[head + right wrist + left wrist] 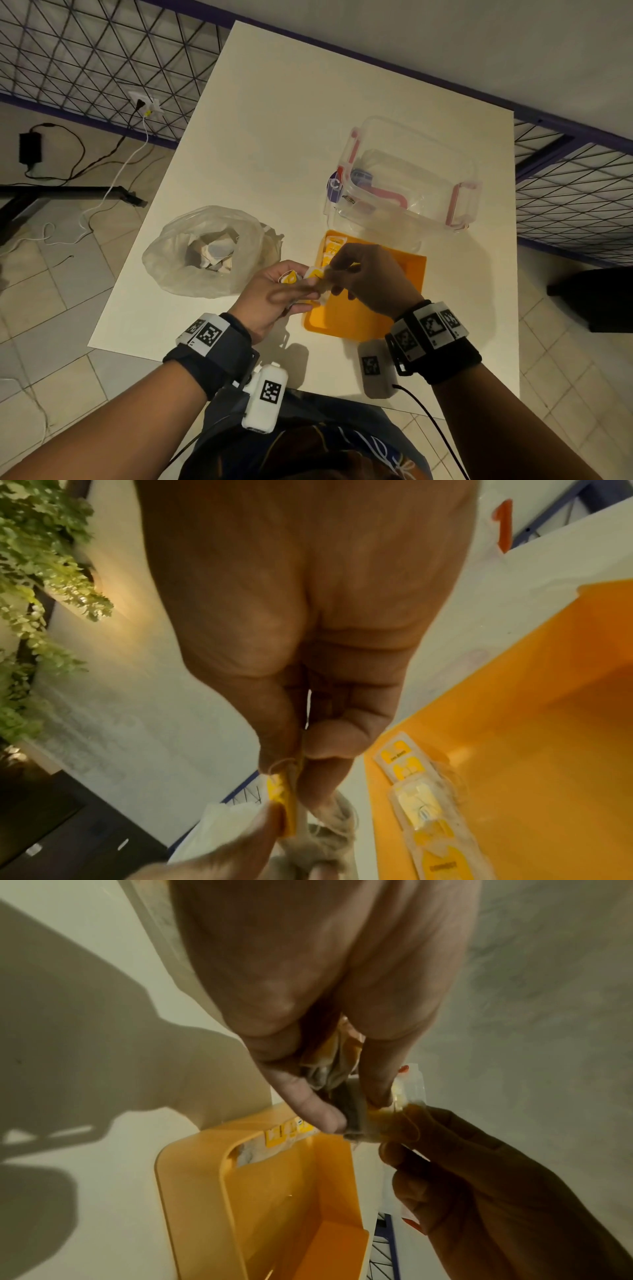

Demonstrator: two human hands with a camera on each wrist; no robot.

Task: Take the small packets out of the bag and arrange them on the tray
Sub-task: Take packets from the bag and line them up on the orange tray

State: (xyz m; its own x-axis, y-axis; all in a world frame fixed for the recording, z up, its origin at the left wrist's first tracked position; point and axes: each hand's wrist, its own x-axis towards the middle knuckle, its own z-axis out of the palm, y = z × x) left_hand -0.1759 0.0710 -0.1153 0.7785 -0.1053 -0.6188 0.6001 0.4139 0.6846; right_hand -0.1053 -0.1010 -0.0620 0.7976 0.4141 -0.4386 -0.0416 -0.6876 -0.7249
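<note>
My left hand (294, 284) holds a small bunch of yellow-and-white packets (301, 275) over the left edge of the orange tray (363, 322). My right hand (337, 270) pinches one packet (286, 799) of that bunch between thumb and fingers. In the left wrist view the held packets (329, 1064) are crumpled between my fingers. Several packets (421, 804) lie in a row along the tray's (514, 723) left side. The clear plastic bag (205, 253), open at the top, sits left of the tray with more packets inside.
A clear lidded plastic box (407, 178) with pink clips stands behind the tray. The white table (274, 120) ends close to my body. Cables and a socket lie on the tiled floor at left. A wire fence runs behind the table.
</note>
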